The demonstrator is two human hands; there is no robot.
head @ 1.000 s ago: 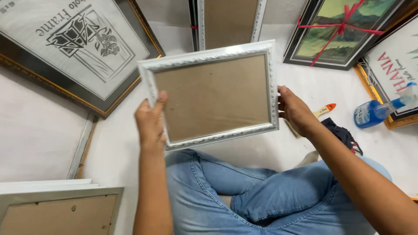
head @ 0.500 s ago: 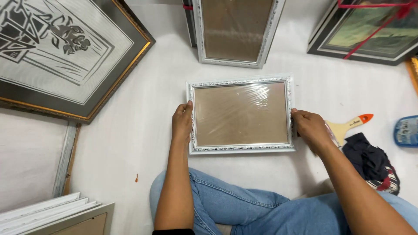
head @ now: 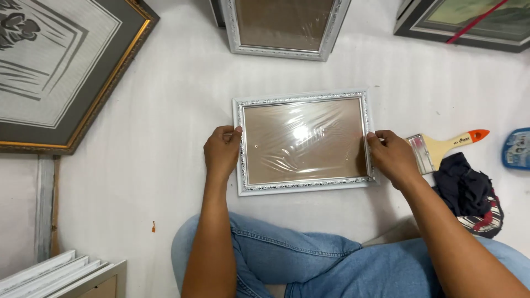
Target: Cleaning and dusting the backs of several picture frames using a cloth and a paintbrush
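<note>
The silver picture frame (head: 305, 142) is gripped flat on the white floor (head: 165, 110) by left hand (head: 222, 152) and right hand (head: 393, 158), fingers curled at its sides.

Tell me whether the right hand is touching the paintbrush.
Cannot tell. In the head view the right hand covers the paintbrush bristle end, hiding any contact or gap.

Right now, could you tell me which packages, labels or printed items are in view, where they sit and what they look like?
Blue packet: right edge, rounded, pale printed label, partly cut off.
Paintbrush: beside the right hand, wooden handle with small dark print, orange tip.
Silver frame: centre, rectangular, wrapped in clear film, held by both hands.
</note>
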